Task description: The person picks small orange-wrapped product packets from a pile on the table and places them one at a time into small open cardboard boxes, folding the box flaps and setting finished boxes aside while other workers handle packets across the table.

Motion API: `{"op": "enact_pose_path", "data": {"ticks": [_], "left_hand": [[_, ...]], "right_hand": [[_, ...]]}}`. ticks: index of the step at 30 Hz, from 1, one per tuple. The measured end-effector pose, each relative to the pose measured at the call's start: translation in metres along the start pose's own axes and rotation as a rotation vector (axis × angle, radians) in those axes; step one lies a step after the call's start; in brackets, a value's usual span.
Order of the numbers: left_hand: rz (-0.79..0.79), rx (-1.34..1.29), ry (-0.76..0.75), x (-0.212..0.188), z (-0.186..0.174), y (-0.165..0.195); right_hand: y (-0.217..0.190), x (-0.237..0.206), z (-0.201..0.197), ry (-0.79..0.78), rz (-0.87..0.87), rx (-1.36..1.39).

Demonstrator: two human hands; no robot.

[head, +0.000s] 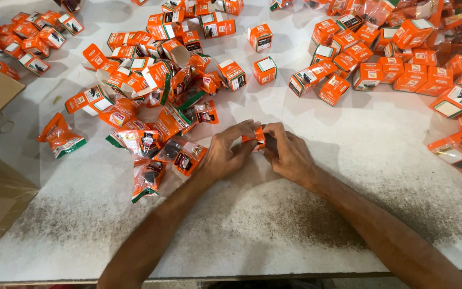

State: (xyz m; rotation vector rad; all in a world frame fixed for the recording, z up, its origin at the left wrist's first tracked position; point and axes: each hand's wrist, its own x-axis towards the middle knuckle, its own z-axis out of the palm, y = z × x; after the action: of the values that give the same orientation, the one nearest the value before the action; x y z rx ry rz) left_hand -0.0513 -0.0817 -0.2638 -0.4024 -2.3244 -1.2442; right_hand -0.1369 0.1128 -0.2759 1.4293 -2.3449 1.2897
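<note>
both hands meet over the white table [274,225], gripping one small orange box [254,137] between them. the left hand [225,152] pinches its left side with curled fingers; the right hand [290,155] closes on the right side. clear orange packets [180,155] lie just left of the left hand. closed boxes [402,69] are heaped at the far right, well apart.

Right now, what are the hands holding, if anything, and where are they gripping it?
Both hands hold one small orange box between them: the left hand pinches its left end with its fingertips, the right hand its right end, just above the white table.
</note>
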Motion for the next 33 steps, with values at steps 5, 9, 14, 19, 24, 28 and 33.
{"op": "enact_pose_path", "data": {"ticks": [5,9,14,19,24,28,33], "left_hand": [[0.226,0.177,-0.065,-0.002,-0.008,-0.001],[0.286,0.365,-0.162,-0.015,-0.013,0.006],[0.298,0.546,-0.121,-0.021,0.001,0.013],[0.279,0.795,-0.061,-0.037,-0.015,0.035],[-0.157,1.139,0.213,-0.092,-0.071,0.067],[-0.565,0.890,0.248,-0.113,-0.103,0.042],[-0.345,0.939,0.299,-0.064,-0.103,-0.031]], "right_hand": [[-0.005,0.000,-0.003,-0.003,-0.073,-0.056],[-0.005,0.000,-0.002,0.008,-0.162,-0.070],[-0.002,-0.001,0.007,-0.019,-0.175,-0.026],[0.008,0.009,-0.013,0.106,-0.138,-0.345],[0.013,0.012,-0.032,0.345,-0.136,-0.484],[0.006,0.015,-0.005,0.203,-0.202,-0.430],[0.005,0.015,0.002,0.087,-0.173,-0.321]]}}
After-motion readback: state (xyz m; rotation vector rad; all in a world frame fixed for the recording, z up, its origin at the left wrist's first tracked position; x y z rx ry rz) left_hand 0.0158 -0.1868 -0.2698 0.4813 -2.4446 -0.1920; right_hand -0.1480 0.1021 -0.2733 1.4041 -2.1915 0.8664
